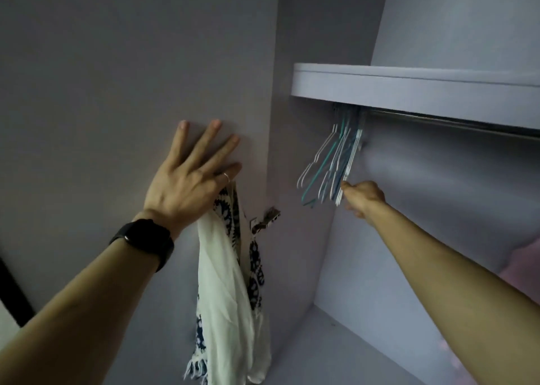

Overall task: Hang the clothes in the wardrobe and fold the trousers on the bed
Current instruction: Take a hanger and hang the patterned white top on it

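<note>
A white garment (225, 291) with a dark blue pattern and a fringed hem hangs from under the thumb side of my left hand (190, 177). That hand's four fingers lie straight and spread against the open wardrobe door (117, 78); its thumb is hidden. Inside the wardrobe, several thin white, grey and teal hangers (330, 168) hang bunched at the left end of the metal rail (453, 122). My right hand (362, 196) reaches in and pinches the lower end of the rightmost white hanger. The hangers swing out at a slant.
A lilac shelf (409, 88) runs above the rail. The wardrobe's floor panel (365, 349) lies below my right arm. A metal door hinge (267, 218) sits beside the garment. Something pink (523, 265) shows at the right edge.
</note>
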`<action>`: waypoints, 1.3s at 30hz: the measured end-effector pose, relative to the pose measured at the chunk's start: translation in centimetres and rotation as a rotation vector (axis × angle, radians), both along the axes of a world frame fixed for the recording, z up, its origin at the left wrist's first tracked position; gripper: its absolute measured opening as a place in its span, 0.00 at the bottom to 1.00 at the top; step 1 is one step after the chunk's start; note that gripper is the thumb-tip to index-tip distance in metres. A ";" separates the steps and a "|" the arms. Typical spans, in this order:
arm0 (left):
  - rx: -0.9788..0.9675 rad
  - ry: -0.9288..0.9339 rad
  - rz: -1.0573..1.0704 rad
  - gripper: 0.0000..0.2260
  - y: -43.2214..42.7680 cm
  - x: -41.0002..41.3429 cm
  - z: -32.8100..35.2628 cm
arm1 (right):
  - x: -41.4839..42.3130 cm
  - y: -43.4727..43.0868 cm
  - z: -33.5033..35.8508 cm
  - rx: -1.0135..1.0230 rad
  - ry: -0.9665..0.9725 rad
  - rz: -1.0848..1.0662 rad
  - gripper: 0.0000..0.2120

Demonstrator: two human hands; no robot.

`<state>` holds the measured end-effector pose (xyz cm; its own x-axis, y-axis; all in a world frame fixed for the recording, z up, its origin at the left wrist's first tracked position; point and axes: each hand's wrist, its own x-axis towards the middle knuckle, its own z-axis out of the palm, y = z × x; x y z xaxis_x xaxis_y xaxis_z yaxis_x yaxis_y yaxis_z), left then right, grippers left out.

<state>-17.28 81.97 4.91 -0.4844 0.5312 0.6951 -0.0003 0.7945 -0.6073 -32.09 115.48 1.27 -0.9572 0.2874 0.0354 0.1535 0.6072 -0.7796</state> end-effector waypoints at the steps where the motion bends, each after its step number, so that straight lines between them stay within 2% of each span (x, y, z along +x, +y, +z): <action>1: -0.004 0.008 -0.003 0.17 -0.3 -0.2 -0.5 | -0.4 -0.1 -0.7 -0.021 0.017 -0.019 0.14; 5: -0.033 0.011 0.028 0.17 -1.3 -0.8 -2.1 | -0.7 -0.3 -2.3 -0.117 -0.001 -0.002 0.08; 6: -0.029 0.023 0.017 0.16 -1.3 -0.9 -2.4 | -0.6 -0.3 -2.4 -0.097 -0.008 -0.001 0.09; 8: -0.022 0.043 0.006 0.16 -1.2 -0.8 -2.9 | 0.0 -0.1 -2.0 -0.026 0.002 -0.034 0.18; 11: -0.016 0.028 0.006 0.16 -1.0 -0.8 -3.6 | 0.9 0.5 -0.8 0.155 0.048 -0.182 0.27; 14: 0.007 -0.003 -0.027 0.18 -1.5 -0.6 -3.5 | 1.8 1.3 1.1 0.253 0.121 -0.292 0.28; 17: 0.057 -0.081 -0.027 0.24 -1.9 0.0 -3.3 | 3.7 3.0 2.3 0.287 0.158 -0.282 0.28; 21: 0.158 -0.165 -0.058 0.24 -0.9 0.6 -1.8 | 8.1 6.2 2.7 0.303 0.166 -0.247 0.26; 24: 0.300 -0.315 -0.081 0.19 0.7 2.0 0.2 | 13.8 8.8 2.1 0.181 0.148 -0.254 0.28; 27: 0.575 -0.544 -0.116 0.19 3.1 4.2 0.8 | 20.7 10.6 0.2 0.028 0.130 -0.251 0.29; 29: 0.739 -0.686 -0.139 0.15 4.8 5.6 0.7 | 24.8 11.4 -1.0 -0.066 0.127 -0.254 0.30; 34: 0.942 -0.881 -0.183 0.11 8.4 8.7 -1.3 | 34.0 11.8 -5.0 -0.260 0.008 -0.196 0.31; 37: 0.989 -0.959 -0.174 0.09 10.9 10.1 -2.8 | 37.0 10.8 -6.3 -0.466 -0.052 -0.127 0.32; 38: 0.988 -1.018 -0.164 0.09 12.2 10.8 -3.2 | 37.8 10.9 -6.5 -0.542 -0.067 -0.116 0.32; 39: 0.970 -1.090 -0.162 0.14 13.5 11.6 -3.5 | 38.3 11.0 -6.6 -0.607 -0.074 -0.091 0.31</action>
